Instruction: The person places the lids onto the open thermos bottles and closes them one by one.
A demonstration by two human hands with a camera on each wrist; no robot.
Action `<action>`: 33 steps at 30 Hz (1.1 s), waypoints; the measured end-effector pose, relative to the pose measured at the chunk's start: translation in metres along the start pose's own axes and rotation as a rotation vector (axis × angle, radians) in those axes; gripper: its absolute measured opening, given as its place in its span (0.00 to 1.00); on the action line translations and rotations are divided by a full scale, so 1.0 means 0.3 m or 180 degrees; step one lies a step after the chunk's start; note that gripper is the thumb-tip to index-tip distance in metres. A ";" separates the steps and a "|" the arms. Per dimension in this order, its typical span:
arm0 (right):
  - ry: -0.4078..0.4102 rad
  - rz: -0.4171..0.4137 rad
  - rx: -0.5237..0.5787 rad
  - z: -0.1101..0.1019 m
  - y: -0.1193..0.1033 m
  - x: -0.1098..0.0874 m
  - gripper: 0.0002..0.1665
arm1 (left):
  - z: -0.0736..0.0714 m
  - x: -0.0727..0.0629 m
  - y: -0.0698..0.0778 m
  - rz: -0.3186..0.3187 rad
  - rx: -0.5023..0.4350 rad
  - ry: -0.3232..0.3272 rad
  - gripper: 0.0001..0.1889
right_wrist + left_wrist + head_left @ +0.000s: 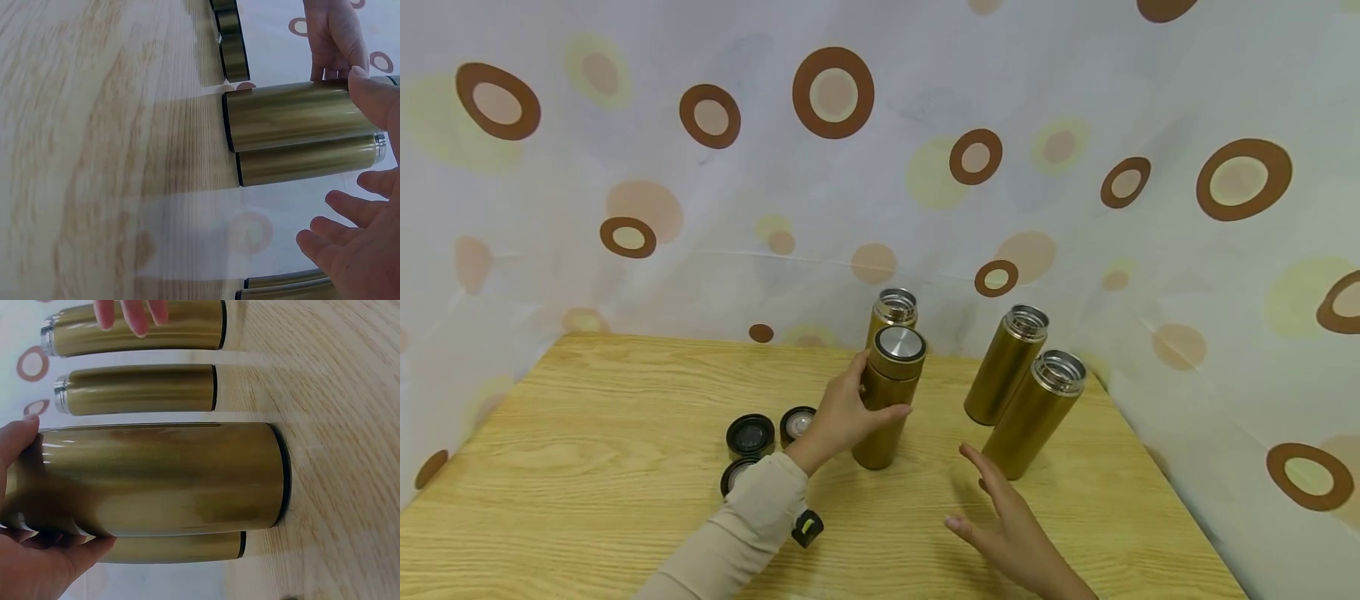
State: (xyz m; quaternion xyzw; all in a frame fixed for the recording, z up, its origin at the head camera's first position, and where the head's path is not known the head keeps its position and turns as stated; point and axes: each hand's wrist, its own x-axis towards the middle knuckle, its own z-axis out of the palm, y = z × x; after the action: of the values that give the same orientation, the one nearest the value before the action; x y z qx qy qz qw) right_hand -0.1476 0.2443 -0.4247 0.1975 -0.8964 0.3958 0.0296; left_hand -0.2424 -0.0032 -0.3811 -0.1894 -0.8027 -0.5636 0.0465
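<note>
A gold thermos flask [889, 433] with its lid [901, 343] on stands upright near the middle of the table. My left hand [846, 414] grips its side, thumb toward the front and fingers around the far side. In the left wrist view that flask [162, 478] fills the middle, its black base at the wood. To the right, my right hand [1011, 533] hovers with fingers spread and holds nothing. Just beyond it are two lidless gold flasks, a nearer one [1033, 421] and a farther one [1004, 371]. Another lidless flask [893, 310] is partly hidden behind the gripped one.
Three dark round lids, one at the back left [750, 435], one beside my left wrist [796, 423] and one partly under my sleeve [735, 475], lie on the wooden table [587, 433]. A patterned cloth [737, 200] hangs behind the table and along its right side.
</note>
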 end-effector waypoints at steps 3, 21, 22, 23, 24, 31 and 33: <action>0.0009 -0.0021 -0.0001 0.001 0.004 -0.007 0.49 | 0.001 -0.004 0.000 0.0014 0.0004 0.0039 0.42; 0.0060 -0.0235 0.0053 0.011 0.019 -0.004 0.50 | -0.111 -0.025 0.054 0.0055 -0.0546 0.0361 0.40; 0.0062 -0.0237 0.0041 0.011 0.019 -0.004 0.50 | -0.138 -0.026 0.062 0.0078 -0.0562 0.0413 0.39; 0.0069 -0.0234 0.0026 0.011 0.019 -0.005 0.50 | -0.167 -0.026 0.072 0.0092 -0.0556 0.0476 0.39; 0.0072 -0.0234 0.0012 0.012 0.019 -0.005 0.49 | -0.196 -0.027 0.078 0.0089 -0.0534 0.0545 0.39; 0.0075 -0.0272 0.0016 0.011 0.023 -0.004 0.51 | -0.411 -0.045 0.076 0.0050 -0.0167 0.1002 0.36; 0.0081 -0.0280 0.0029 0.011 0.024 -0.003 0.51 | -0.464 -0.057 0.053 0.0023 -0.0021 0.1132 0.38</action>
State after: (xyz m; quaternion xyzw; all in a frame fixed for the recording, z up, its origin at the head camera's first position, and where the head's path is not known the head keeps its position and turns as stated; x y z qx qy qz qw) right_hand -0.1492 0.2464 -0.4321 0.2318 -0.8846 0.4007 0.0575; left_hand -0.2402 -0.1312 -0.3219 -0.0897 -0.7793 -0.5907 0.1892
